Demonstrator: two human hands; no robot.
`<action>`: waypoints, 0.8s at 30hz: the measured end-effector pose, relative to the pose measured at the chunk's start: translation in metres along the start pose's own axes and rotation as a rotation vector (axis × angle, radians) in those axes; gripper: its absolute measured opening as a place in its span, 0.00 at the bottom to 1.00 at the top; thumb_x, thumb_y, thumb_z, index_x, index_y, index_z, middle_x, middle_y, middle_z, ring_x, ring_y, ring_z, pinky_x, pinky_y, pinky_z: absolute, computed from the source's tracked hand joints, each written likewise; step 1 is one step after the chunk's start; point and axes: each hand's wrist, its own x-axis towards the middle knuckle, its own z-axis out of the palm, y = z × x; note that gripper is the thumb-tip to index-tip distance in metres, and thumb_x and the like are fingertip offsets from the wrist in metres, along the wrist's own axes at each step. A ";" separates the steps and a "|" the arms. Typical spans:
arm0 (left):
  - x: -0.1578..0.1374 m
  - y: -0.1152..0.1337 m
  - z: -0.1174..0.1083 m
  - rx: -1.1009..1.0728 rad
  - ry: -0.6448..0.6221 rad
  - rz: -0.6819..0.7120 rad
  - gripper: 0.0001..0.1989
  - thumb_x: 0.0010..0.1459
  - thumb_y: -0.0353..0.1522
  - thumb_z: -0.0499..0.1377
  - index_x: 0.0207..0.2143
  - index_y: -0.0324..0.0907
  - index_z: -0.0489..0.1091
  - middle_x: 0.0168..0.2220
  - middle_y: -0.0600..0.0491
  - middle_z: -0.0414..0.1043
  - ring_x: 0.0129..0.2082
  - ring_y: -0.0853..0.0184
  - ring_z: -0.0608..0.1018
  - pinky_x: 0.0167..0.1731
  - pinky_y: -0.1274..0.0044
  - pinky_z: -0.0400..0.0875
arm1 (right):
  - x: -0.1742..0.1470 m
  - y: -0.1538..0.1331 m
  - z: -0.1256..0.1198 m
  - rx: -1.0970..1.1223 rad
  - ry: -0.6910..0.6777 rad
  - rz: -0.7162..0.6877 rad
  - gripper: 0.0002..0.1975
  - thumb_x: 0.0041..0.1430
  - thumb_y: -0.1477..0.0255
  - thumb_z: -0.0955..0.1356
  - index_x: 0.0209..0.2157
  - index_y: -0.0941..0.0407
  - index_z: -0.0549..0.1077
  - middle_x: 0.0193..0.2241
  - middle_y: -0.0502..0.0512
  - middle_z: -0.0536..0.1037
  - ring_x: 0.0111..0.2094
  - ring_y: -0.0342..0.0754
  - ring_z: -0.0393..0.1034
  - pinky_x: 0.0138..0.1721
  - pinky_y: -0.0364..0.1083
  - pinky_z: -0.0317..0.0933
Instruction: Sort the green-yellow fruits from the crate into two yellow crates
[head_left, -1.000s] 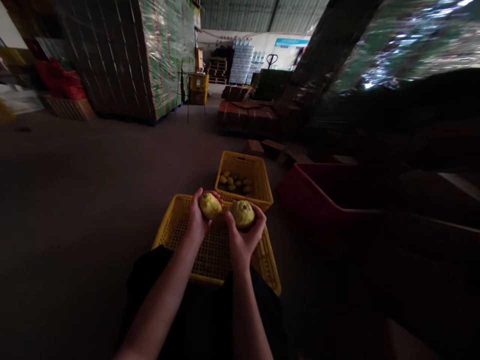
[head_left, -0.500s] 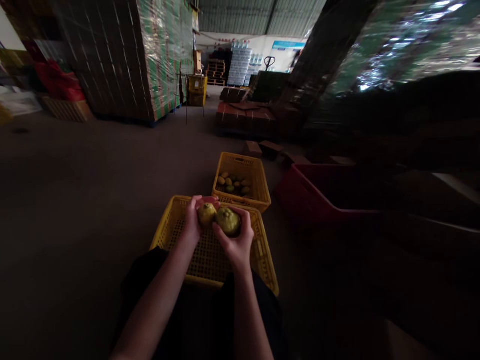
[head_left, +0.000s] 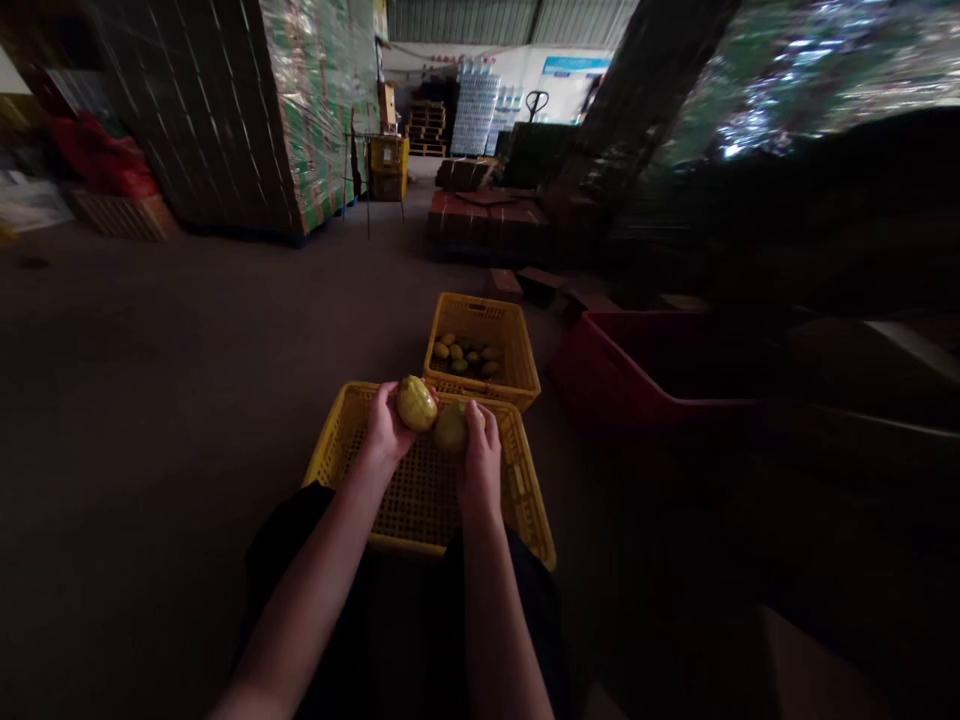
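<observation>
My left hand [head_left: 387, 425] is closed around a yellow-green lemon [head_left: 416, 404], which shows on its upper side. Close beside it, my right hand [head_left: 481, 452] grips a greener lemon [head_left: 451, 430], its fingers covering the right side of the fruit. Both hands are above a yellow plastic crate [head_left: 330, 440] with a slatted floor, which stands in front of my knees. Just beyond it stands a second yellow crate [head_left: 517, 350], with several lemons [head_left: 457, 352] lying on its bottom.
A red bin [head_left: 600, 380] stands to the right of the crates. Wrapped pallet stacks [head_left: 315, 120] rise at the back left, and flat cartons [head_left: 487, 218] lie on a pallet ahead. Small cardboard pieces [head_left: 504, 284] lie on the floor behind the far crate.
Both lemons have been turned in my hands; the left one now sits higher and tilts up. My right hand has rotated, its fingers now over the fruit's side. The view has shifted slightly.
</observation>
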 end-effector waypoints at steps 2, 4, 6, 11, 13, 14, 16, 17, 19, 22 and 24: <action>0.000 0.002 -0.001 0.047 -0.002 0.025 0.14 0.58 0.33 0.49 0.34 0.36 0.72 0.27 0.46 0.75 0.33 0.61 0.80 0.37 0.69 0.76 | 0.002 0.000 0.000 0.081 0.004 0.081 0.17 0.49 0.58 0.69 0.37 0.54 0.73 0.32 0.50 0.77 0.36 0.47 0.72 0.36 0.44 0.66; 0.001 0.003 -0.001 0.116 0.034 0.021 0.13 0.59 0.34 0.49 0.35 0.36 0.71 0.26 0.48 0.74 0.30 0.62 0.79 0.35 0.70 0.76 | 0.003 -0.002 0.000 0.153 0.003 0.181 0.15 0.49 0.59 0.69 0.35 0.54 0.73 0.28 0.50 0.78 0.33 0.48 0.74 0.32 0.44 0.68; 0.001 0.002 -0.001 0.187 0.091 0.034 0.12 0.60 0.35 0.51 0.37 0.37 0.71 0.25 0.50 0.73 0.28 0.64 0.79 0.32 0.72 0.76 | 0.004 -0.006 0.000 0.235 -0.032 0.305 0.13 0.49 0.61 0.68 0.32 0.55 0.72 0.25 0.51 0.78 0.30 0.49 0.74 0.28 0.45 0.69; -0.001 0.005 0.000 0.265 0.116 0.122 0.10 0.61 0.35 0.53 0.42 0.43 0.71 0.30 0.53 0.74 0.25 0.67 0.79 0.28 0.74 0.76 | 0.005 -0.011 -0.001 0.346 -0.048 0.450 0.13 0.50 0.61 0.67 0.32 0.56 0.72 0.23 0.51 0.77 0.26 0.48 0.74 0.22 0.44 0.70; -0.002 0.008 0.000 0.222 0.126 0.056 0.14 0.63 0.36 0.51 0.43 0.39 0.71 0.28 0.50 0.73 0.25 0.65 0.79 0.28 0.72 0.77 | 0.007 -0.009 -0.002 0.335 -0.025 0.440 0.14 0.49 0.60 0.68 0.34 0.55 0.72 0.25 0.51 0.78 0.26 0.46 0.73 0.21 0.43 0.69; -0.002 0.009 0.000 0.183 0.130 0.020 0.15 0.63 0.37 0.50 0.43 0.37 0.71 0.27 0.48 0.73 0.25 0.63 0.79 0.27 0.71 0.77 | 0.007 -0.008 -0.002 0.317 -0.013 0.419 0.14 0.49 0.60 0.69 0.35 0.54 0.72 0.27 0.50 0.78 0.27 0.46 0.73 0.21 0.42 0.69; -0.001 0.011 -0.001 0.082 0.126 -0.032 0.16 0.62 0.36 0.49 0.44 0.34 0.70 0.27 0.45 0.73 0.26 0.61 0.79 0.26 0.70 0.77 | 0.009 -0.004 -0.004 0.266 -0.002 0.355 0.16 0.48 0.61 0.70 0.39 0.51 0.72 0.30 0.47 0.77 0.30 0.44 0.73 0.23 0.41 0.70; 0.001 0.012 -0.001 0.029 0.127 -0.047 0.17 0.62 0.35 0.49 0.44 0.33 0.70 0.27 0.45 0.73 0.26 0.60 0.79 0.25 0.71 0.77 | 0.011 -0.001 -0.005 0.239 -0.009 0.329 0.17 0.47 0.61 0.71 0.40 0.50 0.72 0.32 0.46 0.77 0.32 0.44 0.73 0.25 0.41 0.71; 0.004 0.012 -0.003 -0.067 0.152 -0.061 0.16 0.62 0.33 0.47 0.43 0.32 0.70 0.27 0.44 0.72 0.26 0.61 0.78 0.22 0.73 0.77 | 0.013 0.004 -0.005 0.204 -0.049 0.319 0.18 0.47 0.61 0.72 0.41 0.49 0.72 0.34 0.47 0.77 0.35 0.45 0.73 0.27 0.42 0.72; 0.010 0.010 -0.007 -0.145 0.226 -0.045 0.16 0.61 0.33 0.46 0.38 0.33 0.69 0.26 0.45 0.71 0.24 0.63 0.77 0.19 0.75 0.75 | 0.014 0.010 -0.004 0.191 -0.092 0.339 0.18 0.47 0.60 0.72 0.40 0.51 0.72 0.33 0.48 0.77 0.35 0.47 0.73 0.26 0.42 0.72; 0.013 0.008 -0.009 -0.159 0.253 -0.010 0.15 0.61 0.34 0.46 0.35 0.34 0.69 0.26 0.46 0.71 0.24 0.63 0.77 0.20 0.75 0.76 | 0.012 0.012 -0.001 0.180 -0.095 0.331 0.18 0.46 0.60 0.72 0.39 0.52 0.73 0.32 0.48 0.76 0.34 0.46 0.73 0.25 0.42 0.71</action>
